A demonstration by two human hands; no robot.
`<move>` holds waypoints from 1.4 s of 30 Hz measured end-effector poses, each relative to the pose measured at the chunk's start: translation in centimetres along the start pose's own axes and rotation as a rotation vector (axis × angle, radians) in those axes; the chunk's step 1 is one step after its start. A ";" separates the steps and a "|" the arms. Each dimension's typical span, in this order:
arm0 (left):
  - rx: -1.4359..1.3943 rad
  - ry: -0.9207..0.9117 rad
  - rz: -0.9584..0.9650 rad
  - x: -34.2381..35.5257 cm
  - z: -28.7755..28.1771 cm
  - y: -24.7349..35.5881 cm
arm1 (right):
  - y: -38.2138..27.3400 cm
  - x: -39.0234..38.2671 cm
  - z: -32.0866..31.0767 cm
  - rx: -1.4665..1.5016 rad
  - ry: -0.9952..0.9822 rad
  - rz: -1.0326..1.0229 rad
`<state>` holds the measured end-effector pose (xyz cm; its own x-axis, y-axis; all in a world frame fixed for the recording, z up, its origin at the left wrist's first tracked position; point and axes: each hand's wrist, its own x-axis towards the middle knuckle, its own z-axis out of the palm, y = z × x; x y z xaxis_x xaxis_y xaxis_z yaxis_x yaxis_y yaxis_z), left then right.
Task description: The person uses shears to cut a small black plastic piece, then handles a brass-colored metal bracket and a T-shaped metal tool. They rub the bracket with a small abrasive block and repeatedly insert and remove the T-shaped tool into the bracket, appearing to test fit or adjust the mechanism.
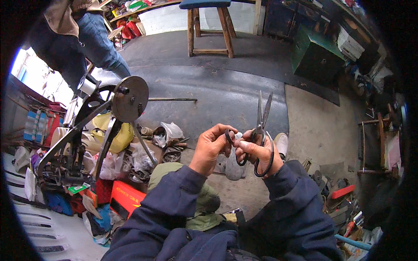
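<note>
A pair of dark scissors (260,127) stands upright in front of the person, its blades pointing away and parted slightly in a narrow V. The right hand (262,154) holds it, the fingers curled around and through the looped handles, one large loop hanging outside the palm. The thumb and forefinger of this hand reach toward the left, close to the other fingertips; whether they also grip something small is too unclear to tell.

The left hand (209,148) pinches a small dark curved piece (228,136) between thumb and fingers, just beside the right fingertips and to the left of the scissors. Below the two hands shows a grey rounded piece (235,169), and a pale shoe (282,144) appears just beyond the right wrist. Green cloth (203,204) covers part of the lap, next to the dark blue sleeve of the left arm.

To the left stands a metal machine with a round disc (130,99), a yellow bag (114,132) behind its frame and a red box (124,198) lying nearer the person. Farther off, a wooden stool with a blue seat (204,4) stands on dark matting (226,95), a green box (318,54) sits to its right, and another person in jeans (100,43) is at the upper left.
</note>
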<state>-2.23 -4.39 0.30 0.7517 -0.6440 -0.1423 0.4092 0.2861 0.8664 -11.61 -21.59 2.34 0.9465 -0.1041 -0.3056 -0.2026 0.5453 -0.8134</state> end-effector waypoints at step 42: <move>0.125 -0.029 0.041 -0.7 0.2 0.7 | 1.0 0.0 0.2 -0.154 0.178 -0.170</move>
<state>-2.52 -3.87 1.13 0.7502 -0.6546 -0.0930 0.3091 0.2230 0.9245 -11.73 -20.89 1.59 0.9138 -0.3352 -0.2294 -0.0933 0.3766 -0.9217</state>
